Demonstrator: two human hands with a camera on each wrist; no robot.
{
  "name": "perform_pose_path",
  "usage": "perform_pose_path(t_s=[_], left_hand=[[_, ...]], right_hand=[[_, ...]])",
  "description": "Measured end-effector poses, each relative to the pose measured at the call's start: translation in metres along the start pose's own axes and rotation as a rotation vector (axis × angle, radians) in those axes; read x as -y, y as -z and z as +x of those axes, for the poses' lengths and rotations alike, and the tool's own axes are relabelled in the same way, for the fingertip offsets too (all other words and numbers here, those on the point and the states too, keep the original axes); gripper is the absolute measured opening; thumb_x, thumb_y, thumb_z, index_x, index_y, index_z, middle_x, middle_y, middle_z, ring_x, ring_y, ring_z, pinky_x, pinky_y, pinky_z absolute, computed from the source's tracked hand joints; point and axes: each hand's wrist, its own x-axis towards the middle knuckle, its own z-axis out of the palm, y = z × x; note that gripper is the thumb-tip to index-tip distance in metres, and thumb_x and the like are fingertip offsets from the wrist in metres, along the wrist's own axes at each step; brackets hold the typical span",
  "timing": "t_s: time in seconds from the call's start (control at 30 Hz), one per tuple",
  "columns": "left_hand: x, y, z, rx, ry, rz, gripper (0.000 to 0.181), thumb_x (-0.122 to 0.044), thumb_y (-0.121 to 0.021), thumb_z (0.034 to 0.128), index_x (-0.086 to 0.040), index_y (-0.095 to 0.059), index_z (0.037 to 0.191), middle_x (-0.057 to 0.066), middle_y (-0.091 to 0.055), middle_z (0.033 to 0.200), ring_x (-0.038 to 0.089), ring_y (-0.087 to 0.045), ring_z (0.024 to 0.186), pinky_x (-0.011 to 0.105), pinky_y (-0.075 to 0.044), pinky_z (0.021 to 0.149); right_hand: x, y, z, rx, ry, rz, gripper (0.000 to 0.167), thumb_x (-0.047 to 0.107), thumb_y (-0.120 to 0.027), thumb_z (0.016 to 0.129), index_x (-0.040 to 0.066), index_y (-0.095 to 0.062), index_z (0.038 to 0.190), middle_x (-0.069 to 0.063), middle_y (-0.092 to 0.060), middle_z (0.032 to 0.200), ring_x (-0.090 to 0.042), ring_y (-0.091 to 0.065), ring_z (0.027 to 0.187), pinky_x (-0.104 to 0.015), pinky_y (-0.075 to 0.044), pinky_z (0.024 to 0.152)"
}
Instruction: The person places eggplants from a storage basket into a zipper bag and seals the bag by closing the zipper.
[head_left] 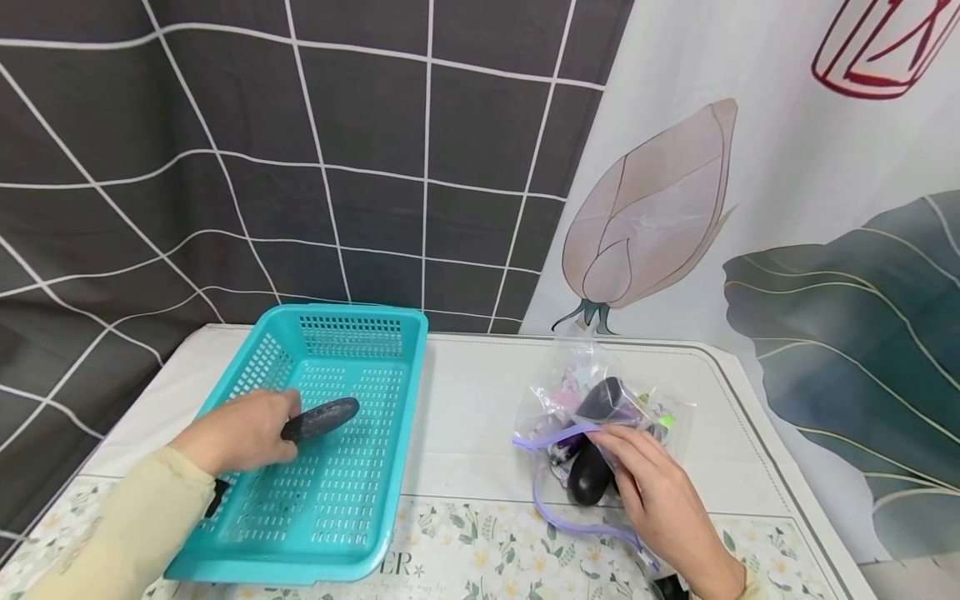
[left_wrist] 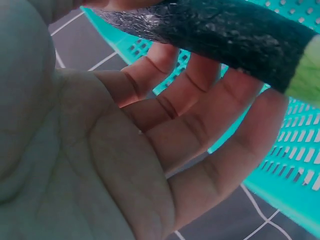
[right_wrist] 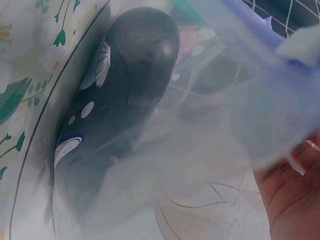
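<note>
My left hand (head_left: 251, 429) holds a long dark cucumber-like vegetable (head_left: 321, 419) over the teal basket (head_left: 415, 392). In the left wrist view, the vegetable (left_wrist: 220, 37) shows rough, dark skin and a light green end, with curled fingers (left_wrist: 200, 130) along it. My right hand (head_left: 660, 492) grips the lilac zip edge of a clear plastic bag (head_left: 540, 400) lying on the table. Glossy black eggplants (head_left: 590, 475) are inside the bag. The right wrist view shows one dark eggplant (right_wrist: 145, 55) close up, partly behind the film, which hides much of the right fingers.
The table (head_left: 468, 408) has a white back part and a flower-printed front. A dark grid-patterned curtain (head_left: 367, 117) hangs behind on the left, and a white curtain with plant drawings (head_left: 652, 208) on the right.
</note>
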Motion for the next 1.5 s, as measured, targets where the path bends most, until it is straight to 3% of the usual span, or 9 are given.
perform_pose_path(t_s=[0.2, 0.37, 0.5, 0.67, 0.9, 1.17, 1.3, 1.4, 1.5], left_hand=[[-0.002, 0.007, -0.006, -0.028, 0.007, 0.003, 0.046, -0.014, -0.079, 0.0746, 0.008, -0.062, 0.111, 0.014, -0.066, 0.095, 0.023, -0.057, 0.079, 0.040, -0.053, 0.067], [-0.003, 0.012, -0.014, -0.037, 0.013, -0.034, 0.045, -0.016, -0.074, 0.0776, 0.007, -0.060, 0.114, 0.005, -0.059, 0.081, 0.020, -0.051, 0.072, 0.033, -0.044, 0.058], [-0.004, 0.014, -0.020, -0.061, 0.007, -0.056, 0.044, -0.017, -0.071, 0.0805, 0.004, -0.060, 0.117, 0.001, -0.055, 0.075, 0.019, -0.047, 0.069, 0.032, -0.039, 0.053], [-0.007, 0.015, -0.026, -0.102, -0.007, -0.060, 0.044, -0.019, -0.071, 0.0830, 0.002, -0.061, 0.121, -0.001, -0.056, 0.078, 0.019, -0.048, 0.073, 0.032, -0.039, 0.055], [-0.019, 0.017, -0.033, -0.171, -0.028, -0.058, 0.043, -0.018, -0.070, 0.0825, -0.002, -0.063, 0.122, 0.000, -0.063, 0.089, 0.019, -0.052, 0.077, 0.033, -0.043, 0.061], [-0.032, 0.018, -0.044, -0.294, -0.106, -0.034, 0.041, -0.020, -0.075, 0.0844, -0.007, -0.066, 0.122, 0.007, -0.069, 0.111, 0.024, -0.063, 0.096, 0.048, -0.054, 0.078], [-0.039, 0.018, -0.050, -0.368, -0.147, -0.018, 0.040, -0.018, -0.077, 0.0844, -0.011, -0.068, 0.123, 0.006, -0.069, 0.112, 0.024, -0.063, 0.096, 0.046, -0.054, 0.076], [-0.046, 0.017, -0.054, -0.402, -0.162, -0.010, 0.039, -0.019, -0.078, 0.0859, -0.014, -0.069, 0.124, 0.000, -0.067, 0.107, 0.017, -0.059, 0.086, 0.037, -0.050, 0.066], [-0.053, 0.015, -0.056, -0.415, -0.156, -0.008, 0.040, -0.022, -0.079, 0.0864, -0.015, -0.069, 0.125, -0.003, -0.066, 0.103, 0.012, -0.054, 0.078, 0.032, -0.045, 0.060]], right_hand=[[0.000, 0.000, 0.000, -0.003, -0.002, 0.000, 0.059, -0.018, -0.065, 0.077, 0.011, -0.067, 0.128, -0.006, -0.064, 0.127, -0.025, -0.060, 0.112, -0.011, -0.029, 0.106], [0.000, 0.001, 0.001, 0.000, 0.001, 0.000, 0.058, -0.018, -0.065, 0.078, 0.011, -0.067, 0.128, -0.005, -0.063, 0.127, -0.025, -0.060, 0.112, -0.011, -0.030, 0.105], [-0.001, 0.002, 0.000, 0.028, -0.025, 0.001, 0.033, 0.005, -0.051, 0.101, 0.012, -0.066, 0.129, -0.005, -0.063, 0.128, -0.023, -0.059, 0.114, -0.011, -0.031, 0.105], [-0.001, 0.003, -0.001, 0.057, -0.058, -0.006, 0.048, 0.034, -0.028, 0.109, 0.013, -0.066, 0.129, -0.005, -0.063, 0.128, -0.022, -0.058, 0.115, -0.011, -0.030, 0.104], [0.000, 0.003, 0.000, 0.041, -0.040, 0.004, 0.034, 0.012, -0.042, 0.105, 0.013, -0.065, 0.130, -0.005, -0.062, 0.129, -0.023, -0.058, 0.115, -0.011, -0.031, 0.105], [0.000, 0.002, 0.000, 0.055, -0.058, -0.001, 0.047, 0.033, -0.028, 0.110, 0.013, -0.066, 0.129, -0.006, -0.063, 0.128, -0.022, -0.058, 0.116, -0.010, -0.030, 0.105], [0.000, 0.002, 0.000, 0.030, -0.028, 0.003, 0.033, 0.006, -0.049, 0.102, 0.012, -0.066, 0.130, -0.005, -0.063, 0.128, -0.024, -0.059, 0.115, -0.011, -0.030, 0.105], [0.000, 0.002, 0.001, 0.012, -0.012, 0.006, 0.053, -0.014, -0.060, 0.083, 0.012, -0.066, 0.130, -0.006, -0.063, 0.128, -0.024, -0.059, 0.114, -0.011, -0.030, 0.105], [0.000, 0.002, 0.001, 0.013, -0.013, 0.007, 0.057, -0.016, -0.061, 0.081, 0.012, -0.065, 0.130, -0.005, -0.063, 0.128, -0.024, -0.059, 0.114, -0.011, -0.030, 0.106]])
